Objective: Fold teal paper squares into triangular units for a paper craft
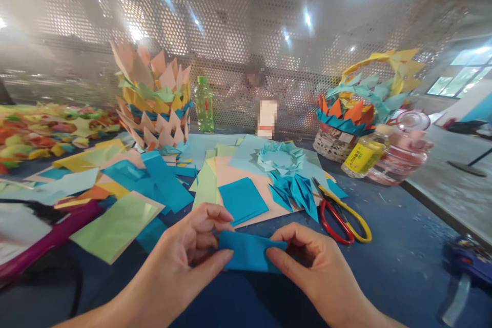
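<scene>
Blue folded paper (248,253), just my side of the square stack (243,200), and my left fingers (210,265) and right fingers (287,265) pinch its ends: light, likely crease-prone, best gripped right there!

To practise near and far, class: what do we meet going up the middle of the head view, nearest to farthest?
Blue paper held by left hand and right hand, blue square sheets, pale-blue paper ring, perforated screen.

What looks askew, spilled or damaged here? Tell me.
Nothing looks clearly spilled or damaged. The metal scissors right of the folded blue paper pieces have mismatched handles, one red, one yellow. The yellow-labelled clear plastic bottle appears tilted, perhaps from lens distortion.
</scene>
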The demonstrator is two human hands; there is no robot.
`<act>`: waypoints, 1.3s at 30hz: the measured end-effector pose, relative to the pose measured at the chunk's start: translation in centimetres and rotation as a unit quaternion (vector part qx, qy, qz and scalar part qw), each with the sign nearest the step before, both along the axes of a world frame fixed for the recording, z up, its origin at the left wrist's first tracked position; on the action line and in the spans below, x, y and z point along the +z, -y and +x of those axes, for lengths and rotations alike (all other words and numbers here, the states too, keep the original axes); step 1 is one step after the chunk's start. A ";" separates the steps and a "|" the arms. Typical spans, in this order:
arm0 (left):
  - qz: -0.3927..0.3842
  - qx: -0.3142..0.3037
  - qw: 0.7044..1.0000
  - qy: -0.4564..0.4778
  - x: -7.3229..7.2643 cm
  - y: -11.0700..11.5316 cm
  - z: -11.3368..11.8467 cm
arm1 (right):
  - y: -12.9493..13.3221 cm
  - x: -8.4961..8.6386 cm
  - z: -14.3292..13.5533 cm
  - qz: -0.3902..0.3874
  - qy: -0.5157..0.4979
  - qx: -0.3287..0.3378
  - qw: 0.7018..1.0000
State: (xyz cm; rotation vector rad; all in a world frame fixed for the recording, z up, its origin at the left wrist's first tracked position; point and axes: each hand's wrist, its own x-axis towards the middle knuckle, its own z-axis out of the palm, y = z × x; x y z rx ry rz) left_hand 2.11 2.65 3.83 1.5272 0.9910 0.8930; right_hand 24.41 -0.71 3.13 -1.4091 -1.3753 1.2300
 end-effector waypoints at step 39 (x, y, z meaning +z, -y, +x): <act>-0.160 -0.114 0.973 -0.124 0.9 0.8 0.5 | 0.8 0.8 -0.9 -0.071 -0.038 0.136 0.987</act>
